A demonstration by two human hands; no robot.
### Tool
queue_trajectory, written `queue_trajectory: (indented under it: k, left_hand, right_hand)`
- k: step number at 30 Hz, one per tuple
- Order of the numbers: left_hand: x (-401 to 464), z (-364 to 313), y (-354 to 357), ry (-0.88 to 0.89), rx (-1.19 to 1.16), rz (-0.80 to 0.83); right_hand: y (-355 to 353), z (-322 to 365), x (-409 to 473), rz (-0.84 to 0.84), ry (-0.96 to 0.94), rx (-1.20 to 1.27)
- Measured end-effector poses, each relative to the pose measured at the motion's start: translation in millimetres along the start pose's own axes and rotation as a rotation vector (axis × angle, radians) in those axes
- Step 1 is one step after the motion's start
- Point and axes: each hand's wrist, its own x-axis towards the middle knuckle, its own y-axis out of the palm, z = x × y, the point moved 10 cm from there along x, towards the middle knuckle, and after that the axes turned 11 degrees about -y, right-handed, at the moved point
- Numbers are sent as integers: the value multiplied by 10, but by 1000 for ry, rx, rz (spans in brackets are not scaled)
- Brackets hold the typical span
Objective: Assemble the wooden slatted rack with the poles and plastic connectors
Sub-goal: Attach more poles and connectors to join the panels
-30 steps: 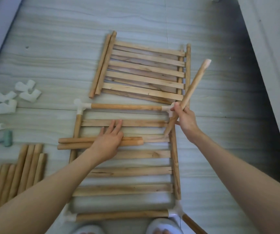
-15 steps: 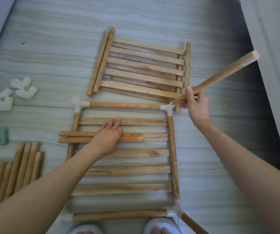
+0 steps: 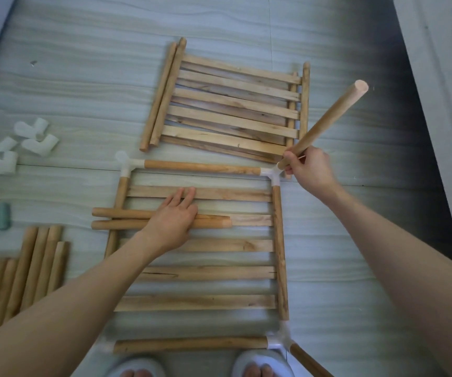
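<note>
The pale wood-grain floor (image 3: 328, 240) carries everything. Largest on it is the slatted rack (image 3: 200, 246) right in front of you, framed by poles joined at the corners with white plastic connectors. Farther off lies a second slatted panel (image 3: 233, 110), flat, with two loose poles lying against its left edge. At the near left sits a bundle of spare poles (image 3: 23, 273), side by side.

Your left hand (image 3: 174, 221) lies flat on the rack with fingers straight, pressing on two loose poles (image 3: 127, 219) that rest across the slats and stick out past the rack's left rail; the fingertips reach the farthest slat.

Your right hand (image 3: 308, 170) grips the lower end of a pole (image 3: 325, 123), fingers curled round it. The pole slants up and to the far right, its lower tip meeting the far-right corner connector (image 3: 272, 174).

At the far left lie several loose white connectors (image 3: 35, 137), clustered, and just nearer them a small green tool (image 3: 0, 216), partly cut off by the edge.

Your slippers (image 3: 263, 363) show at the near edge.
</note>
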Motion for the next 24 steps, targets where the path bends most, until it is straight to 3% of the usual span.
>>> queue_trajectory:
  k: [11,14,17,20,22,24]
  left_hand:
    - [-35,-14,16,14,9,49]
    - [-21,17,-69,10,-127,64]
    - [-44,139,-349,-22,-399,-49]
    - [-159,465,-625,-81,-679,-200]
    - [-295,766,-844,-148,-845,-330]
    - [-473,1152,-1080,-258,-1026,-502]
  right_hand:
    - [83,-53,-53,-59,107,-52]
    - [107,-53,-226,-136,159,69]
    - [268,-69,-495,-166,247,89]
    - [687,183,-629,65,32,-113]
    - [1109,401,-751,325,-178,-283]
    - [1521,465,-943,600,-258,-428]
